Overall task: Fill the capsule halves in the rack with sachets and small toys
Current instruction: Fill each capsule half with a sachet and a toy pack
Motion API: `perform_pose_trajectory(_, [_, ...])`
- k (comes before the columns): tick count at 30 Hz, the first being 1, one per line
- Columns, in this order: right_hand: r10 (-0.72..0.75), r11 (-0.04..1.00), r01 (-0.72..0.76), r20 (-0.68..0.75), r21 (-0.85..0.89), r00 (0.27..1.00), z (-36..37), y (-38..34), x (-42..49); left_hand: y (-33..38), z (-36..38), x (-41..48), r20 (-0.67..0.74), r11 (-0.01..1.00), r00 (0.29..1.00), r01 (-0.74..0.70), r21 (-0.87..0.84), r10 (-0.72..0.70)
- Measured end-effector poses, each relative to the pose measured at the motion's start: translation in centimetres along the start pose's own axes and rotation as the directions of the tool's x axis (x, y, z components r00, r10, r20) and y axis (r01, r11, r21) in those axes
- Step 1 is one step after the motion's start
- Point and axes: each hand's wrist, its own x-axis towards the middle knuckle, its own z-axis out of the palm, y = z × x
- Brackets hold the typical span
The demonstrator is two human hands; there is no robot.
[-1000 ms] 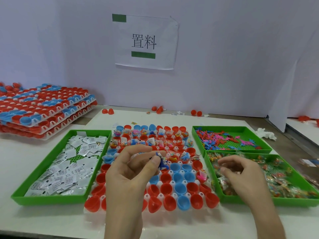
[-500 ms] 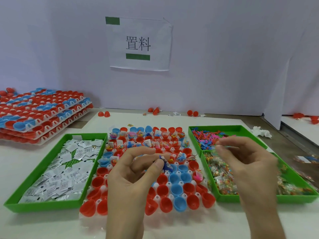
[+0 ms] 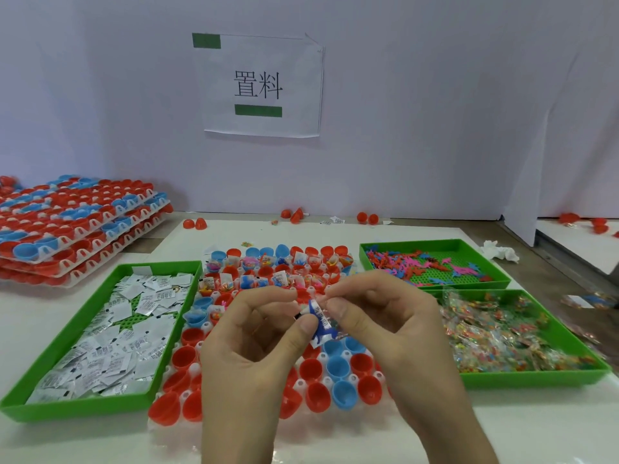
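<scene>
- Above the middle of the rack (image 3: 299, 385), both hands meet over a small bundle (image 3: 322, 326): a blue toy pressed against a white printed sachet, with some clear wrap around it.
- The left hand (image 3: 254, 333) has its fingers (image 3: 306, 329) curled, with the thumb and forefinger pinching the bundle from the left.
- The right hand (image 3: 385, 323) has its fingers (image 3: 345, 313) curled too and pinches the bundle's upper right edge.
- The bundle is held in the air, clear of the capsule halves (image 3: 336, 366) below it.
- The rack lies on the white desk (image 3: 502, 426). Its far rows of red and blue halves hold sachets and toys, and the near rows that can be seen are empty cups.
- A green tray (image 3: 20, 405) sits just left of the rack, heaped with white sachets (image 3: 110, 346).
- A second green tray (image 3: 536, 380) on the right holds clear packets of coloured bits (image 3: 495, 336).
- Behind that, a third green tray (image 3: 435, 244) holds small red, pink and blue toys (image 3: 412, 264).
- Stacked racks (image 3: 67, 222) of capsule halves stand at the far left.
- Loose red halves (image 3: 194, 224) lie near the wall, under a paper sign (image 3: 261, 85).
- A crumpled tissue (image 3: 499, 252) lies to the right of the far tray.
</scene>
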Motion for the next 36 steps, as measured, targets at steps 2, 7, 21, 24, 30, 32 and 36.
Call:
perform_pose_trajectory(2, [0.045,0.999,-0.045,0.027,-0.008,0.999,-0.1,0.0,0.0,-0.1,-0.1,0.0,-0.002,1.0,1.0,-0.016,0.017,0.016])
perform_pose_trajectory(7, [0.083,0.996,-0.084,0.076,0.009,0.994,0.2,0.1,0.0,-0.4,-0.6,0.1,0.02,0.999,0.999,-0.042,0.024,0.041])
perform_pose_trajectory(21, [0.076,0.997,-0.073,0.16,-0.024,0.984,0.1,0.0,0.0,-0.2,-1.0,0.1,0.122,0.995,0.992,0.014,0.096,-0.026])
perform_pose_trajectory(24, [0.076,0.997,-0.075,0.202,-0.01,0.976,-0.5,-0.1,0.0,-0.2,-0.9,0.0,0.154,0.996,0.985,0.062,0.061,-0.071])
perform_pose_trajectory(30, [0.028,0.999,-0.021,0.193,-0.034,0.981,-0.8,-0.1,-0.1,-0.1,-0.4,-0.1,0.191,0.993,0.974,0.12,0.009,-0.119])
perform_pose_trajectory(32, [0.008,1.0,-0.005,0.129,-0.02,0.992,-0.9,0.1,-0.1,0.0,-0.3,-0.2,0.229,0.995,0.969,0.09,0.033,-0.095])
perform_pose_trajectory(36, [-0.008,1.0,0.01,0.108,-0.02,0.994,-1.1,0.0,-0.2,0.1,-0.1,-0.3,0.209,0.996,0.978,0.004,0.084,-0.022])
